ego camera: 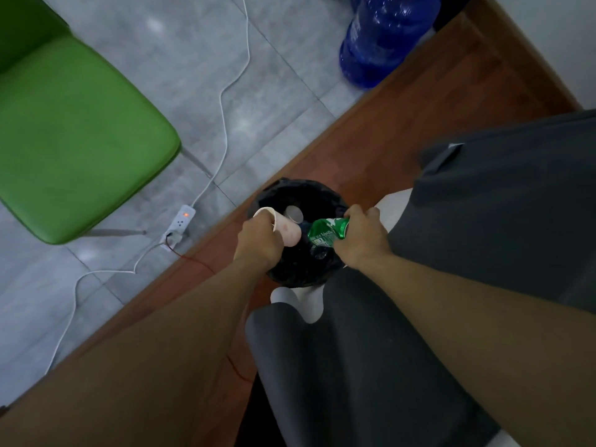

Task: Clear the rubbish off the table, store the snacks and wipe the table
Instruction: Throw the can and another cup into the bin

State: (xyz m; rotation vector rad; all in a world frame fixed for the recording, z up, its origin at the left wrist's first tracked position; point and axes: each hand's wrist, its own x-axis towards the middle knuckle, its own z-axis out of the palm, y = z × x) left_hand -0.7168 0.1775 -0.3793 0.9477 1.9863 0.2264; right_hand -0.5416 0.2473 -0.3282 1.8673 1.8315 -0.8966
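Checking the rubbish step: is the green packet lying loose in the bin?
No, the right hand grips the green packet over the bin.

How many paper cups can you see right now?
2. A cup in the left hand above the bin; a second cup inside it. More may be hidden in the dark bag.

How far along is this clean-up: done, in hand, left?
Done: one white cup lies in the black-lined bin. In hand: the left hand holds a paper cup, the right hand a crushed green can, both over the bin. Left: dropping them; the table is out of view.
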